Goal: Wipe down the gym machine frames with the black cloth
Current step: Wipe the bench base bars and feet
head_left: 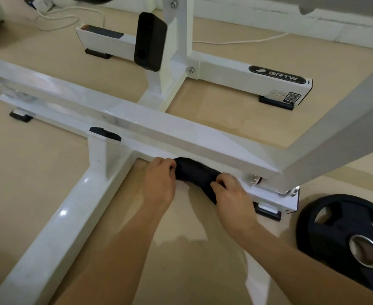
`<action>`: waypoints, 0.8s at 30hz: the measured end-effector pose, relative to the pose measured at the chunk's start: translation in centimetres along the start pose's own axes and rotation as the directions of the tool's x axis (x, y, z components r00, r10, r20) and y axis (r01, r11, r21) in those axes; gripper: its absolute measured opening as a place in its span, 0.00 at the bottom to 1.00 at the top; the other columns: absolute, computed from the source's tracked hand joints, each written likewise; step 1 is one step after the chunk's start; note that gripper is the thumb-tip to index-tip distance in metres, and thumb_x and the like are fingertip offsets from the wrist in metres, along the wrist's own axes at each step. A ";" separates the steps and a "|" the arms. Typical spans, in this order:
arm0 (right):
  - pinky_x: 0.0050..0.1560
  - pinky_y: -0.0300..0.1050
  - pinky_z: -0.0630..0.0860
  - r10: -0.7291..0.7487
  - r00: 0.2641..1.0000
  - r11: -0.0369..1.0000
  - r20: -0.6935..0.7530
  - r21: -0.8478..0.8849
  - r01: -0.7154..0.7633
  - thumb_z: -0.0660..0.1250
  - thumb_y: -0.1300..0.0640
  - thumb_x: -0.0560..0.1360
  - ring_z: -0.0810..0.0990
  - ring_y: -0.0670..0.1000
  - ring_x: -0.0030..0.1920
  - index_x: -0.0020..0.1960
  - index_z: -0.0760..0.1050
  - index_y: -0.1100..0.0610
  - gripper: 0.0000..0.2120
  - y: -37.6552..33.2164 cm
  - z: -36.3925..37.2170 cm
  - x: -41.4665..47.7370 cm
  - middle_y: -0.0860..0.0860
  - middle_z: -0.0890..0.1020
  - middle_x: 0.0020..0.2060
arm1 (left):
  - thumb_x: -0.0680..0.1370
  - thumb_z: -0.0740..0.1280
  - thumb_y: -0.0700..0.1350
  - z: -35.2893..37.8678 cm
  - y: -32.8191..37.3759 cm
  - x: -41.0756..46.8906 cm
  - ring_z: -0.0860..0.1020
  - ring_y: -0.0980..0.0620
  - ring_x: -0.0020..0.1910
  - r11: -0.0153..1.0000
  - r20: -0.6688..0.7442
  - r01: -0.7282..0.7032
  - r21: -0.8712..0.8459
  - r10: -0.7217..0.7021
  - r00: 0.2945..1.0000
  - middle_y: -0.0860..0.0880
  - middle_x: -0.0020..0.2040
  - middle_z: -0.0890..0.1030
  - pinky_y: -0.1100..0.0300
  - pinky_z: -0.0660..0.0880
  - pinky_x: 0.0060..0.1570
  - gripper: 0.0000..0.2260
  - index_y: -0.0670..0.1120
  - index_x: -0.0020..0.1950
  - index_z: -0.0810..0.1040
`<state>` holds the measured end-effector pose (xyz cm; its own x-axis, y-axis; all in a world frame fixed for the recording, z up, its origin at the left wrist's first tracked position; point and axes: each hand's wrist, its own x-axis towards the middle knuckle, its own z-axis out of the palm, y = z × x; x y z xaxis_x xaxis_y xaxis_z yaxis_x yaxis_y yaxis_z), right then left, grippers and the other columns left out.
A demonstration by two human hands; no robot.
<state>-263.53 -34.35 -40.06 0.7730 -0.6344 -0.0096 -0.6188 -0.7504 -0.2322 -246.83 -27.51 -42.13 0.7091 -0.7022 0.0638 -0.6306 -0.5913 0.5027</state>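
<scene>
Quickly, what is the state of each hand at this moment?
Left hand: fingers curled, gripping one end of the bunched black fabric cloth.
Right hand: fingers curled, gripping the other end of it.

Both bare forearms reach forward side by side, the left hand (pixel 159 181) and right hand (pixel 231 194) knuckles-up, fingers curled, each gripping one end of the black cloth (pixel 194 172).

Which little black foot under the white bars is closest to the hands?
The black foot just right of the right hand, near the weight plate. The other feet sit farther away, at the left and the back.
</scene>
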 end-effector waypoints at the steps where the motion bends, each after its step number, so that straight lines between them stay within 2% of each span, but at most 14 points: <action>1: 0.59 0.50 0.74 0.005 0.999 1.000 0.038 -0.010 -0.004 0.61 0.70 0.73 0.64 0.61 0.71 0.65 0.72 0.65 0.20 -0.1 1.1 -0.1 0.60 0.69 0.66 | 0.79 0.62 0.38 0.8 0.0 -0.5 0.75 0.46 0.49 1.000 -0.008 -0.004 -0.001 0.004 1.000 0.46 0.50 0.77 0.58 0.69 0.45 0.06 0.42 0.51 0.79; 3: 0.73 0.50 0.59 0.023 0.995 0.999 0.093 -0.023 -0.021 0.54 0.66 0.78 0.46 0.60 0.77 0.76 0.56 0.65 0.26 -0.4 2.6 -0.4 0.60 0.54 0.76 | 0.77 0.65 0.37 2.1 0.2 -2.0 0.75 0.42 0.55 0.996 -0.022 -0.081 0.042 0.082 0.996 0.42 0.58 0.76 0.53 0.73 0.54 0.08 0.38 0.55 0.78; 5: 0.75 0.51 0.41 0.035 0.987 0.997 0.159 -0.073 -0.024 0.50 0.61 0.79 0.37 0.60 0.76 0.77 0.41 0.63 0.30 -1.1 3.5 -0.3 0.61 0.43 0.77 | 0.75 0.68 0.37 3.2 0.4 -3.7 0.73 0.40 0.64 0.971 0.000 -0.217 0.098 0.218 0.976 0.39 0.66 0.73 0.49 0.72 0.63 0.16 0.38 0.63 0.76; 6: 0.75 0.52 0.37 0.039 0.983 0.994 0.177 -0.104 -0.021 0.49 0.58 0.79 0.35 0.60 0.76 0.77 0.38 0.63 0.31 -1.6 3.7 0.1 0.61 0.40 0.77 | 0.75 0.67 0.38 3.7 0.6 -4.3 0.69 0.39 0.69 0.953 0.052 -0.282 0.109 0.278 0.959 0.39 0.70 0.69 0.48 0.68 0.68 0.22 0.39 0.69 0.71; 8: 0.75 0.53 0.36 0.046 0.981 0.990 0.190 -0.136 -0.020 0.53 0.54 0.79 0.34 0.59 0.76 0.77 0.37 0.63 0.34 -2.5 3.9 1.5 0.61 0.38 0.76 | 0.79 0.61 0.43 4.5 0.2 -4.5 0.55 0.44 0.77 0.918 0.164 -0.353 0.182 0.325 0.931 0.41 0.78 0.53 0.51 0.54 0.75 0.31 0.41 0.78 0.50; 9: 0.75 0.53 0.36 0.033 0.981 0.991 0.192 -0.137 -0.006 0.54 0.53 0.79 0.34 0.58 0.76 0.77 0.37 0.62 0.36 -2.9 3.9 2.6 0.60 0.37 0.76 | 0.80 0.58 0.45 4.6 -0.5 -4.0 0.48 0.47 0.78 0.913 0.182 -0.339 0.226 0.302 0.936 0.44 0.79 0.46 0.53 0.47 0.76 0.33 0.43 0.77 0.41; 10: 0.75 0.53 0.37 0.002 0.981 0.991 0.193 -0.131 0.023 0.54 0.52 0.79 0.34 0.58 0.76 0.77 0.36 0.61 0.36 -3.4 3.9 3.8 0.58 0.37 0.77 | 0.81 0.57 0.46 4.3 -1.5 -3.2 0.44 0.48 0.78 0.908 0.173 -0.307 0.285 0.266 0.948 0.45 0.79 0.43 0.54 0.44 0.75 0.34 0.44 0.76 0.36; 14: 0.76 0.53 0.39 -0.150 0.961 0.979 0.231 -0.099 0.177 0.51 0.53 0.78 0.37 0.56 0.77 0.78 0.37 0.58 0.34 -6.4 4.3 8.7 0.55 0.39 0.77 | 0.82 0.53 0.45 1.5 -5.9 1.8 0.44 0.44 0.78 0.857 0.114 -0.199 0.475 0.165 0.980 0.41 0.79 0.44 0.49 0.51 0.76 0.30 0.40 0.78 0.41; 16: 0.76 0.53 0.39 -0.180 0.956 0.977 0.230 -0.070 0.200 0.55 0.52 0.77 0.39 0.56 0.77 0.78 0.39 0.58 0.36 -8.0 4.5 10.1 0.55 0.41 0.78 | 0.82 0.51 0.42 0.6 -6.7 3.9 0.44 0.39 0.77 0.815 0.167 -0.215 0.538 0.147 0.975 0.36 0.78 0.46 0.46 0.47 0.75 0.28 0.37 0.78 0.43; 18: 0.76 0.53 0.39 -0.188 0.958 0.977 0.217 -0.060 0.205 0.55 0.53 0.78 0.39 0.56 0.77 0.78 0.39 0.59 0.36 -8.1 4.4 10.1 0.55 0.41 0.78 | 0.82 0.50 0.43 0.4 -5.8 4.4 0.45 0.38 0.77 0.811 0.184 -0.222 0.541 0.144 0.972 0.35 0.78 0.48 0.46 0.45 0.75 0.27 0.37 0.77 0.44; 20: 0.76 0.53 0.38 -0.136 0.967 0.985 0.214 -0.080 0.156 0.50 0.56 0.80 0.37 0.56 0.77 0.78 0.37 0.60 0.32 -6.4 4.1 8.3 0.56 0.39 0.77 | 0.82 0.52 0.46 0.7 -4.0 3.4 0.48 0.43 0.78 0.879 0.117 -0.173 0.444 0.135 0.984 0.40 0.78 0.51 0.48 0.49 0.76 0.27 0.40 0.78 0.47; 22: 0.75 0.53 0.36 -0.024 0.981 0.990 0.193 -0.130 0.050 0.43 0.58 0.79 0.34 0.57 0.76 0.77 0.34 0.61 0.29 -3.6 3.7 4.9 0.58 0.37 0.77 | 0.81 0.55 0.47 2.5 -2.0 1.0 0.50 0.47 0.78 0.907 0.121 -0.278 0.316 0.253 0.960 0.45 0.79 0.53 0.49 0.50 0.75 0.27 0.45 0.79 0.50; 24: 0.74 0.53 0.33 0.060 0.982 0.984 0.181 -0.176 -0.027 0.40 0.59 0.76 0.31 0.59 0.74 0.75 0.31 0.63 0.30 -1.3 3.5 0.9 0.60 0.35 0.76 | 0.80 0.58 0.45 4.4 -0.2 -1.5 0.49 0.50 0.78 0.860 0.176 -0.446 0.248 0.413 0.894 0.48 0.79 0.53 0.50 0.51 0.76 0.27 0.47 0.79 0.53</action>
<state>-261.53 -33.25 -43.12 0.7473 -0.6338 -0.1996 -0.6546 -0.7538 -0.0573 -249.20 -28.09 -46.09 0.3180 -0.9413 0.1131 -0.9368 -0.2936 0.1903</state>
